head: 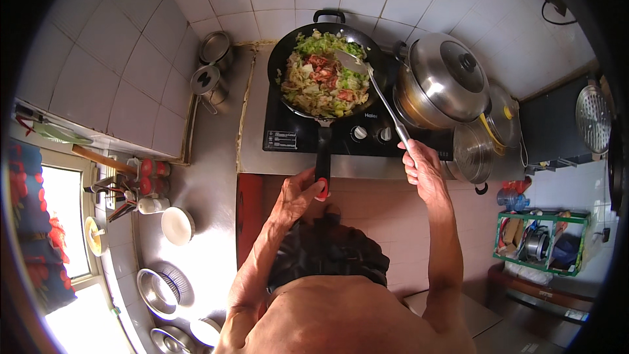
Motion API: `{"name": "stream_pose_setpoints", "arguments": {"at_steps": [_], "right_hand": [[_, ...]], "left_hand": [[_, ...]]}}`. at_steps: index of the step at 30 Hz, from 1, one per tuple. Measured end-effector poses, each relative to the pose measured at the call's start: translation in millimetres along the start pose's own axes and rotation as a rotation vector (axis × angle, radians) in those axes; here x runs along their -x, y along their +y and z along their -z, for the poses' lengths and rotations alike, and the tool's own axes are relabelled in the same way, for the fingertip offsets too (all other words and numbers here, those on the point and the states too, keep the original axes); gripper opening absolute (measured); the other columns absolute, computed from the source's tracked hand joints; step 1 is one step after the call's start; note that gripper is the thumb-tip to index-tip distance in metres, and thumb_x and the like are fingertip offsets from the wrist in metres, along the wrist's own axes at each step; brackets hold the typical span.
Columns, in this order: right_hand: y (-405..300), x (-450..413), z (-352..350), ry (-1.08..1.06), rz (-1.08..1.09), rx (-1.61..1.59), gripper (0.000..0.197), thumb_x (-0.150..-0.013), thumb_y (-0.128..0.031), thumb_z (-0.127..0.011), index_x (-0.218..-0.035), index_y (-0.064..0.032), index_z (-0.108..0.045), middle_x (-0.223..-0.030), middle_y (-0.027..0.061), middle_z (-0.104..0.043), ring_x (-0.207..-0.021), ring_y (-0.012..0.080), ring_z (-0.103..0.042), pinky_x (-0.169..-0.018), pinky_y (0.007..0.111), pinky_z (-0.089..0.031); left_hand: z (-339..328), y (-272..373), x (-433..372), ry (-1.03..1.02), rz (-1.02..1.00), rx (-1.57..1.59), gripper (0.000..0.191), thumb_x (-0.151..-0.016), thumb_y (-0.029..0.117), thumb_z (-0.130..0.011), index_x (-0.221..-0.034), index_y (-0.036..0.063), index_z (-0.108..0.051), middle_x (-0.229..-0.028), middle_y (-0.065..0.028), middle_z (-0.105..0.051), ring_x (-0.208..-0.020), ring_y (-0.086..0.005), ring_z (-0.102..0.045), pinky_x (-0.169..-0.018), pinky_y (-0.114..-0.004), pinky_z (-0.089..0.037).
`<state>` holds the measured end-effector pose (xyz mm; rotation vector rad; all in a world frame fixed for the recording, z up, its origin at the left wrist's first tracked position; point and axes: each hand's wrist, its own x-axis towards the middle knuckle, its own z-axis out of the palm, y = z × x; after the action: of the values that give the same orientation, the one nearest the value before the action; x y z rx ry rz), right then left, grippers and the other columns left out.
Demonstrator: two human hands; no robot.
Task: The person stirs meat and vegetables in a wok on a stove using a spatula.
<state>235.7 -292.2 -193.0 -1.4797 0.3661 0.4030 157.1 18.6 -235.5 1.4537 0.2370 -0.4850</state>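
Observation:
My left hand [298,195] grips the black handle [323,150] of a wok [277,54] near its red end. The wok sits on a black Haier cooktop [314,138] with two white knobs. Chopped green cabbage [319,45] fills much of it, with reddish pieces that look like meat [322,71] in the middle. In my right hand [426,169] is the long metal handle of a spatula [388,98]. Its flat blade [351,61] rests over the food at the wok's right side, partly among the cabbage.
A large lidded steel pot [449,78] stands just right of the wok. Beyond it are a glass lid [501,108] and a steel steamer rack [471,152]. Steel canisters [211,81] stand left of the cooktop. A white bowl [177,226] and a metal basin [157,292] line the left counter.

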Motion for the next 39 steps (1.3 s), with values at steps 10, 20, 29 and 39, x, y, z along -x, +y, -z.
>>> {"name": "stream_pose_setpoints", "arguments": {"at_steps": [10,20,29,39], "right_hand": [[23.3,-33.6,-15.4,0.129,0.503,0.554,0.039,-0.108,-0.036,-0.063,-0.124,-0.0024,-0.071,-0.067,0.0013,-0.053,-0.058,0.0099,-0.053,-0.053,0.031,-0.043],[0.9,-20.2,-29.6,0.242,0.676,1.328,0.034,-0.105,-0.034,-0.061,-0.132,-0.0158,-0.067,-0.077,0.0205,-0.073,-0.072,0.0446,-0.071,-0.068,0.056,-0.056],[-21.4,-13.4,-54.9,0.147,0.57,1.051,0.027,-0.105,-0.024,-0.059,-0.125,-0.0091,-0.068,-0.087,0.0219,-0.072,-0.078,0.0443,-0.07,-0.069,0.053,-0.054],[22.6,-71.1,-82.3,0.351,0.559,1.039,0.031,-0.106,-0.029,-0.058,-0.122,-0.0062,-0.072,-0.097,0.0216,-0.075,-0.085,0.0423,-0.073,-0.076,0.051,-0.057]], "left_hand": [[-2.6,-13.7,-4.4,0.025,-0.068,0.006,0.045,-0.102,0.015,-0.067,-0.143,-0.0028,-0.061,-0.1,-0.0105,-0.079,-0.091,-0.0137,-0.072,-0.088,-0.029,-0.057],[3.9,-22.6,-7.0,0.011,-0.08,0.057,0.044,-0.102,0.017,-0.068,-0.14,-0.0029,-0.062,-0.101,-0.0105,-0.079,-0.093,-0.0127,-0.071,-0.087,-0.029,-0.056],[7.1,-20.3,-6.2,0.005,-0.056,0.014,0.048,-0.101,0.016,-0.067,-0.145,-0.0018,-0.059,-0.101,-0.0107,-0.078,-0.093,-0.0137,-0.071,-0.086,-0.031,-0.056],[5.0,-25.7,-7.3,-0.003,-0.113,-0.019,0.047,-0.103,0.015,-0.066,-0.147,0.0027,-0.059,-0.097,-0.009,-0.076,-0.09,-0.0129,-0.07,-0.085,-0.031,-0.056]]}}
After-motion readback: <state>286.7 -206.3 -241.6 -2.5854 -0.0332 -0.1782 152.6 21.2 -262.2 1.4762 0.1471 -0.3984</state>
